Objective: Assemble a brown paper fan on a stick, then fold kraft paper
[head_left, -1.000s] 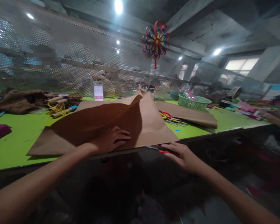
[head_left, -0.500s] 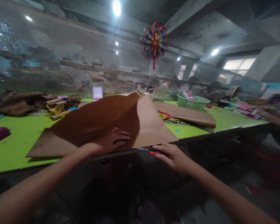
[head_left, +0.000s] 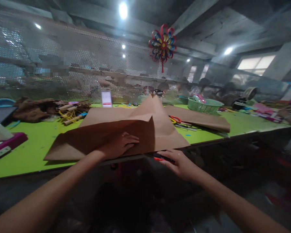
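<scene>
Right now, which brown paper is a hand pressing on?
The big folded paper at the near edge, under the left hand. The other brown sheet lies flat by the green basket, untouched. The right hand grips a red tool.

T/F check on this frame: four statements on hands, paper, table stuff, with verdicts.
1. The left hand lies flat on the paper. True.
2. The right hand is empty. False: it holds a red tool at the edge of the table.
3. The basket is red. False: it is green.
4. A pinwheel hangs overhead. True.
</scene>
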Tool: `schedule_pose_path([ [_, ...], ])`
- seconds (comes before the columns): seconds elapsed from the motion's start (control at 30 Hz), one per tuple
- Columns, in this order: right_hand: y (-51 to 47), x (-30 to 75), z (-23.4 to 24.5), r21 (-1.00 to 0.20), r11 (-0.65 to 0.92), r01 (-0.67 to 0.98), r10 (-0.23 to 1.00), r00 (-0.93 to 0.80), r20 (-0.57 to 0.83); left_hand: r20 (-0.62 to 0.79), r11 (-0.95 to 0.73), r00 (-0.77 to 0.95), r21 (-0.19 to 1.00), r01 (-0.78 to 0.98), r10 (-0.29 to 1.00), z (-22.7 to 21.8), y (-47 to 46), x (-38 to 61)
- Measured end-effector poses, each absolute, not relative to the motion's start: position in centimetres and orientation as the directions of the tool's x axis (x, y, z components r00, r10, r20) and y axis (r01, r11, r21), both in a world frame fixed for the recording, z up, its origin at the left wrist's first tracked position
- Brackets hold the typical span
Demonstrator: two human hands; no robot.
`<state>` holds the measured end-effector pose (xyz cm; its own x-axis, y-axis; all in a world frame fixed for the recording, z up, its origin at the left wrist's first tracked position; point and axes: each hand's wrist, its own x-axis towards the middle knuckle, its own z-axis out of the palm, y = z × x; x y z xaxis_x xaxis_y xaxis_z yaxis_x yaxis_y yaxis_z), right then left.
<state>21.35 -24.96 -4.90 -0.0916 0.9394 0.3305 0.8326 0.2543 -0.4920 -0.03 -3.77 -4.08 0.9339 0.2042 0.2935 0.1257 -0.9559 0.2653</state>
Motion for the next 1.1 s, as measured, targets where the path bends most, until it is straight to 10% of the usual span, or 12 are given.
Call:
schedule_pose_path([
  [1.1,-23.9,24.5,-3.7,-0.490,0.285,0.824,0.945,-0.157,0.286,0.223,-0.912,0.902,0.272,0.307,0.370,-4.0,-6.9,4.4],
])
